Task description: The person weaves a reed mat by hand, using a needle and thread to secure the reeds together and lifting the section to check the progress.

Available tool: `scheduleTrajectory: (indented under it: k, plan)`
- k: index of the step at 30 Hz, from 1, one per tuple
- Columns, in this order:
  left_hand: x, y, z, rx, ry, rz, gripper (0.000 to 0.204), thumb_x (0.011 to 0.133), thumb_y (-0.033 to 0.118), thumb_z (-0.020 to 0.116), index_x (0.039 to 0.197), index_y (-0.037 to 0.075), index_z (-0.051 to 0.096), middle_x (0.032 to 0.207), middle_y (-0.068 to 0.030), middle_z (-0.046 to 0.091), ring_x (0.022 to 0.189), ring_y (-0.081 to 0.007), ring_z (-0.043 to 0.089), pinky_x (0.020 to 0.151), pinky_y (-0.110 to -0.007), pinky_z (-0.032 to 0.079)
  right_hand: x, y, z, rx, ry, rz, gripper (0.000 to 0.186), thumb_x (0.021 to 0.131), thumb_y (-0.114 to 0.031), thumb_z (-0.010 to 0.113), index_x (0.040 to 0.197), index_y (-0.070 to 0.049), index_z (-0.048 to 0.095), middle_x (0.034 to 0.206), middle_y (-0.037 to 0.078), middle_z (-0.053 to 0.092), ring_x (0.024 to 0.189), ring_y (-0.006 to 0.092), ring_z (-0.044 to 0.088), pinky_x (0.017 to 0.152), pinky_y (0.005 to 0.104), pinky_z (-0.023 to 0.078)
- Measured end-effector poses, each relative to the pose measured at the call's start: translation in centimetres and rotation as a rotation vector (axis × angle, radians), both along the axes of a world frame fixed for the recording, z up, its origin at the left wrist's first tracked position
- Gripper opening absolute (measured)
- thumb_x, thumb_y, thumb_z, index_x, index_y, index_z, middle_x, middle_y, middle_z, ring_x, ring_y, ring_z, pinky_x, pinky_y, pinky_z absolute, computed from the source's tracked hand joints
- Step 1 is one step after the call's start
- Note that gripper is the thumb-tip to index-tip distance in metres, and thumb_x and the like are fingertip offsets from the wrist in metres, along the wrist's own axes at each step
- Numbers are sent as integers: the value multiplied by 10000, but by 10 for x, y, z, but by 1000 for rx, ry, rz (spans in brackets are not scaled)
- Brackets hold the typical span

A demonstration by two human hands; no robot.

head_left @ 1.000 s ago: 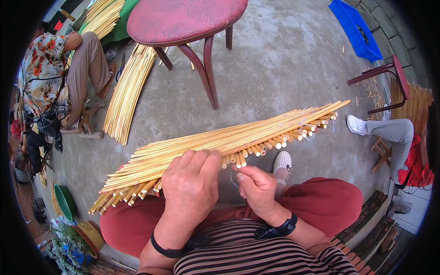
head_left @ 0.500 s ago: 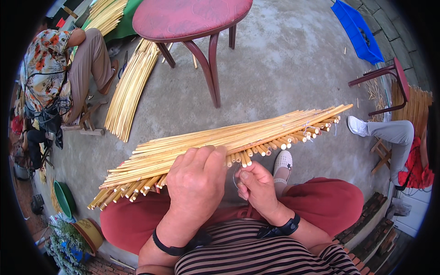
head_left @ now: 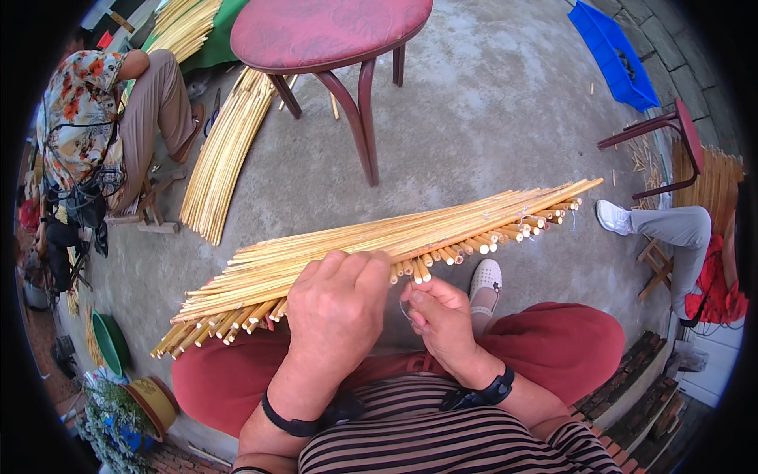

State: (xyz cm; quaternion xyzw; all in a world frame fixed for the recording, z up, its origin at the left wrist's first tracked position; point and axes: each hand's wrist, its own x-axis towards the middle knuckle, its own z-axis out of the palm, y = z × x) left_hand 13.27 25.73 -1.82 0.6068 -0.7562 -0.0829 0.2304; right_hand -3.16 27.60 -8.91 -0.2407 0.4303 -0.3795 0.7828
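A panel of pale straw-coloured stalks, laid side by side and tied together, lies across my lap at a slant, its right end higher in the view. My left hand grips it at the near edge, fingers curled over the top. Just right of that, below the cut stalk ends, my right hand is closed in a pinch on a thin thread, which loops beside the thumb. Where the thread meets the stalks is hard to make out. Bits of thread hang near the panel's right end.
A red round stool stands ahead. Bundled stalks lie on the floor at left, near a seated person in a flowered shirt. Another person's leg and a small chair are at right. A blue crate sits far right.
Very little differs. My right hand has shifted slightly left with the thread, and the panel's right end sits a touch further left.
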Motion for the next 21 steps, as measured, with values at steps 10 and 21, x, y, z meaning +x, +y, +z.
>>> scheduleTrajectory:
  k: [10,21]
  plan:
    - [3,-4,-7,-86,-7,-21,158,708,58,649,864,46,630,720,-50,601,689,-218,609,611,-347,487,3,-4,6,29,43,-7,131,981,-130,577,964,-13,634,666,-27,486,550,40,391,471,185,284]
    - [4,-5,-1,-14,1,-34,310,639,19,750,937,26,664,773,-83,654,717,-265,624,637,-371,505,5,-8,12,26,62,-5,145,983,-150,573,958,-21,633,626,-35,469,515,37,366,464,188,274]
